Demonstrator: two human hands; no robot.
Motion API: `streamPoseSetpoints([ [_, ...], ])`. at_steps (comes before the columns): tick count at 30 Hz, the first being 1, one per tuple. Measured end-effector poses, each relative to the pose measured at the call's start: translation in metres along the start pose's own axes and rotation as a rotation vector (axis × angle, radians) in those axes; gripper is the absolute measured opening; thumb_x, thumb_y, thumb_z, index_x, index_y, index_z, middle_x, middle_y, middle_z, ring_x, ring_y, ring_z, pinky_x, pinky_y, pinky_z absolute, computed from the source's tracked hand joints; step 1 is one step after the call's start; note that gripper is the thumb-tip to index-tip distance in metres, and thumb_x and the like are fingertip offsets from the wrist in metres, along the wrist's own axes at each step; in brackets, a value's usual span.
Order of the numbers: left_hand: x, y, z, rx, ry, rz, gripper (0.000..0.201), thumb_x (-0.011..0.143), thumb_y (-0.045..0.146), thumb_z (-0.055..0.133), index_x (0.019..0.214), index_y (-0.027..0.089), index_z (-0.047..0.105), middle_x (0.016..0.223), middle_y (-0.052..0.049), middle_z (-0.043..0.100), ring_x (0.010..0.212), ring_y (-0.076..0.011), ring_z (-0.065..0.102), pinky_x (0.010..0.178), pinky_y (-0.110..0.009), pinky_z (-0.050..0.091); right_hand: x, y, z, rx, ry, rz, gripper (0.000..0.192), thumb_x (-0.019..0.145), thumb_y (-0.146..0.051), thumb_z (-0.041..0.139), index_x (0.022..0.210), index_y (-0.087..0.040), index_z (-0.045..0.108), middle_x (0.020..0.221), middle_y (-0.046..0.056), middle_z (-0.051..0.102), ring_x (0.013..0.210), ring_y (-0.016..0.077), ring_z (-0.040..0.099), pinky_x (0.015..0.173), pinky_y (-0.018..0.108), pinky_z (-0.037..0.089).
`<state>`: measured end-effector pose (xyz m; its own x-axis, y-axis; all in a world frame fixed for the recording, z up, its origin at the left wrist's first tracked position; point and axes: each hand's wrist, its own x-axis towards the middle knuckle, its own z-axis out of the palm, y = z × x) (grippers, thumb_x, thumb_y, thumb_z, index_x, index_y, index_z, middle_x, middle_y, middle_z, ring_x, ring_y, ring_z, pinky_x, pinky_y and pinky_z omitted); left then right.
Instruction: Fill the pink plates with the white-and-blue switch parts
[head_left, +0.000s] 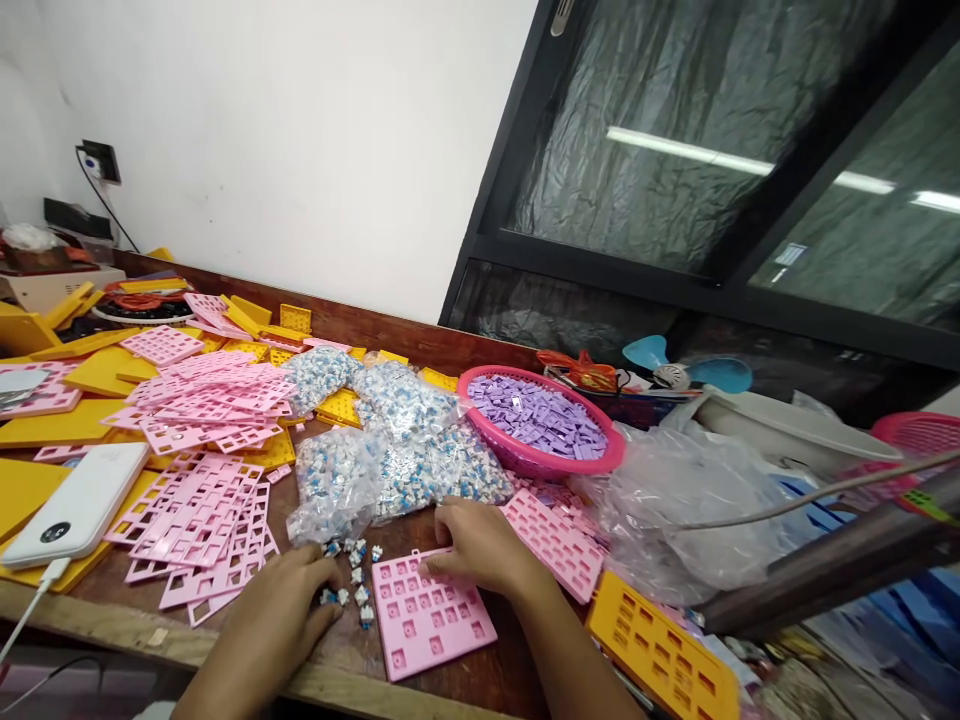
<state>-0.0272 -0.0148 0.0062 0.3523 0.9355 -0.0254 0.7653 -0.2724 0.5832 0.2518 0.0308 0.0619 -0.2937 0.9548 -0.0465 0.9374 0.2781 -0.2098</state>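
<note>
My left hand (296, 592) rests low over the table, thumb and forefinger apart beside small loose white-and-blue pieces (356, 575) that look like keyboard switches. A pink plate with square holes (435, 625) lies flat to the right of these pieces, near the table's front edge. Over its far edge is my right hand (480, 545), with the forefinger bent and the thumb close above the plate. Whatever sits between those fingertips is hidden. Clear bags full of similar pieces (409, 465) lie just beyond both hands.
Pink grid plates (202, 505) and yellow panels (90, 425) are heaped at left, with a white power bank (79, 500). A pink basket (615, 455) holds purple pieces. At right are a yellow perforated plate (660, 650), plastic bags (675, 500) and a dark pole (825, 550).
</note>
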Motion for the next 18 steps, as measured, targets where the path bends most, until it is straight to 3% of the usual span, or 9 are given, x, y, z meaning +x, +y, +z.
streamPoseSetpoints([
  [4,-0.001,-0.009,-0.005,0.002,0.061,0.036,0.013,0.092,0.028,0.057,0.093,0.027,0.069,0.102,-0.004,0.068,0.097,-0.0234,0.064,0.087,-0.033,0.043,-0.008,-0.029,0.012,0.17,0.059,-0.453,0.02,0.079,-0.037,0.084,0.088,-0.024,0.071,0.091,0.001,0.069,0.087,0.0201,0.061,0.072,0.028,0.038],
  [7,-0.004,-0.007,-0.01,-0.039,0.093,0.073,0.01,0.09,0.028,0.055,0.088,0.025,0.064,0.094,-0.003,0.067,0.091,-0.0218,0.064,0.082,-0.031,0.045,-0.01,-0.049,0.034,0.122,0.012,-0.627,0.024,0.08,-0.043,0.085,0.088,-0.024,0.073,0.091,0.002,0.07,0.088,0.0208,0.061,0.075,0.031,0.038],
  [12,-0.008,-0.001,-0.014,-0.146,0.19,0.116,0.009,0.088,0.029,0.055,0.084,0.024,0.061,0.076,0.001,0.065,0.069,-0.0169,0.06,0.065,-0.027,0.043,-0.008,-0.057,0.051,0.121,-0.002,-0.622,0.014,0.087,-0.035,0.08,0.094,-0.024,0.074,0.091,0.002,0.074,0.091,0.0213,0.063,0.079,0.032,0.039],
  [15,-0.007,0.0,-0.012,-0.202,0.234,0.146,0.012,0.088,0.033,0.057,0.084,0.024,0.065,0.07,0.002,0.065,0.063,-0.0154,0.06,0.062,-0.025,0.044,-0.005,-0.046,0.036,0.3,0.018,-0.556,0.011,0.088,-0.028,0.077,0.098,-0.024,0.074,0.094,0.002,0.075,0.092,0.0207,0.066,0.081,0.03,0.044],
  [18,-0.005,0.003,-0.008,-0.238,0.26,0.16,0.012,0.088,0.034,0.06,0.085,0.025,0.067,0.073,0.002,0.068,0.063,-0.015,0.062,0.061,-0.024,0.045,-0.004,-0.03,0.013,0.466,0.071,-0.364,0.011,0.093,-0.029,0.071,0.101,-0.022,0.074,0.094,0.003,0.075,0.084,0.0188,0.067,0.075,0.027,0.048],
])
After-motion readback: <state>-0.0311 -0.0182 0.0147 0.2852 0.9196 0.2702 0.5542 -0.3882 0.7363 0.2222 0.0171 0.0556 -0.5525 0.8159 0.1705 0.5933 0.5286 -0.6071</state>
